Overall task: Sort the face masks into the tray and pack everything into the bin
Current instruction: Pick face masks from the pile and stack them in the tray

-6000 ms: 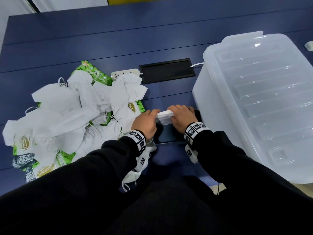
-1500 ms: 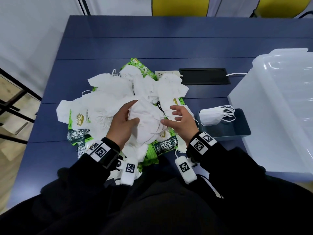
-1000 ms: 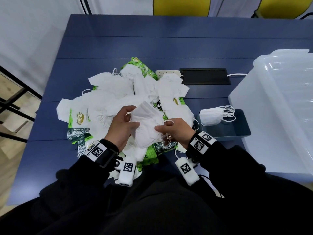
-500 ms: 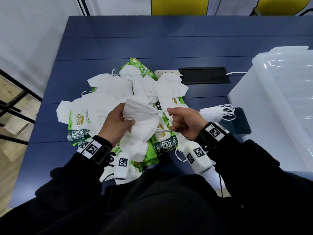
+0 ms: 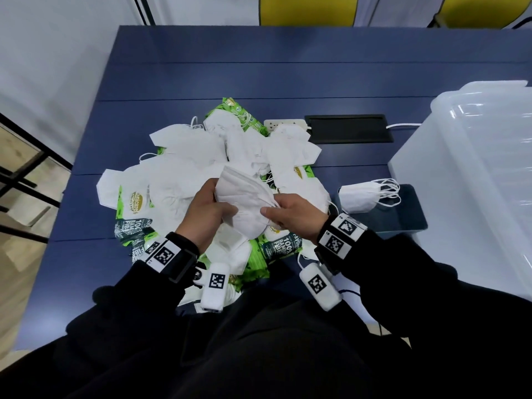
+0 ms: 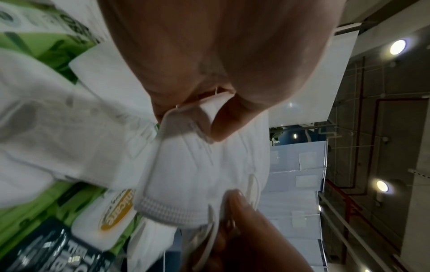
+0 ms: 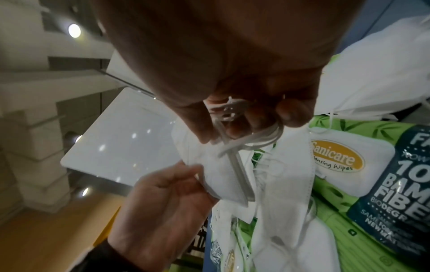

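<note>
You're holding one mask (image 5: 247,204) above the pile (image 5: 184,168): left hand (image 5: 208,214) pinches its edge, right hand (image 5: 293,216) pinches the bunched ear loops. Tray (image 5: 403,220) lies at 3 o'clock of your right hand, the nearer one, with one mask already at its left end.

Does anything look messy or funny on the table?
Yes. The masks lie in a jumbled heap on top of green wipe packs, loops tangled. Only one folded stack of masks is in the tray, hanging over its left edge. Both hands, left and right, hold one mask.
</note>
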A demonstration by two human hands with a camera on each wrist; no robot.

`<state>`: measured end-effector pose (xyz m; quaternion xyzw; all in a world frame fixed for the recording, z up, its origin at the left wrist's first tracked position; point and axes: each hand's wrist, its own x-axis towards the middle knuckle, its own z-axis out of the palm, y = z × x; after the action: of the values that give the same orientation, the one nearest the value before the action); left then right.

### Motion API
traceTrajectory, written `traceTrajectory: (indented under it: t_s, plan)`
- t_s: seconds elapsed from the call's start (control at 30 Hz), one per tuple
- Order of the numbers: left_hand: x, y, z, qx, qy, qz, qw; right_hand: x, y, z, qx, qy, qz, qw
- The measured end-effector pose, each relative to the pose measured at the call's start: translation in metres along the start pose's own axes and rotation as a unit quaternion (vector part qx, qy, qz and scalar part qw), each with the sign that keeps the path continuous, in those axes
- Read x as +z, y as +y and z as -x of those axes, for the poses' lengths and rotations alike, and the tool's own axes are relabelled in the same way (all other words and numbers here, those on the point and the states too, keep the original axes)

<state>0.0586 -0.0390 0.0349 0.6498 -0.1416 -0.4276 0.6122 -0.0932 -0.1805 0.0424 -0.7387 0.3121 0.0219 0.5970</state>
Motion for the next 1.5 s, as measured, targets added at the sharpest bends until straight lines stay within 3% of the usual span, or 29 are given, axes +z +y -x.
traceTrajectory:
  t_s: [0.13,0.23,0.37,0.47,0.53,0.6,0.7,0.77,0.83,0.9,0.97,1.1,1.2,1.37,1.5]
  plan:
    - [0.018,-0.005,0.009,-0.016,-0.021,0.077,0.997,0.005,0.003,0.001,-0.042,-0.023,-0.029,0.998]
    - [0.019,-0.003,0.009,-0.008,-0.034,0.077,0.996,0.005,0.004,0.006,-0.042,-0.032,-0.049,0.997]
    - [0.004,0.011,0.0,0.095,-0.058,-0.105,0.988,0.0,0.003,0.011,-0.02,-0.049,0.053,0.997]
    - [0.0,0.029,-0.008,0.128,-0.139,-0.28,0.941,-0.009,0.0,0.007,-0.026,-0.036,0.126,0.991]
    - [-0.003,0.038,-0.015,0.139,-0.141,-0.375,0.906,-0.016,0.003,0.005,-0.028,0.001,0.097,0.995]
    - [-0.006,0.042,-0.02,0.156,-0.099,-0.421,0.888,-0.027,0.011,0.003,-0.02,0.093,0.006,0.995]
    - [-0.016,0.034,-0.028,0.127,-0.032,-0.388,0.912,-0.047,0.035,0.005,0.08,0.189,-0.109,0.973]
    - [-0.021,0.024,-0.03,0.08,-0.012,-0.335,0.939,-0.053,0.06,0.009,0.147,0.144,-0.061,0.977]
    - [-0.02,0.014,-0.028,0.036,0.006,-0.276,0.96,-0.05,0.079,0.014,0.176,0.045,0.084,0.98]
    - [-0.015,0.007,-0.024,-0.008,0.021,-0.207,0.978,-0.045,0.099,0.016,0.172,-0.034,0.269,0.947]
    - [-0.01,0.002,-0.02,-0.046,0.033,-0.157,0.986,-0.04,0.115,0.014,0.159,-0.063,0.386,0.907]
    - [-0.002,-0.005,-0.013,-0.078,0.037,-0.117,0.989,-0.024,0.149,0.009,0.103,-0.034,0.432,0.895]
    - [-0.002,-0.008,-0.01,-0.088,0.037,-0.107,0.99,-0.016,0.157,0.003,0.109,-0.003,0.428,0.897]
    - [-0.003,-0.01,-0.006,-0.097,0.046,-0.106,0.989,-0.016,0.163,-0.004,0.11,0.028,0.511,0.852]
    - [0.0,-0.014,-0.003,-0.101,0.039,-0.111,0.988,-0.019,0.157,-0.011,0.139,0.021,0.484,0.864]
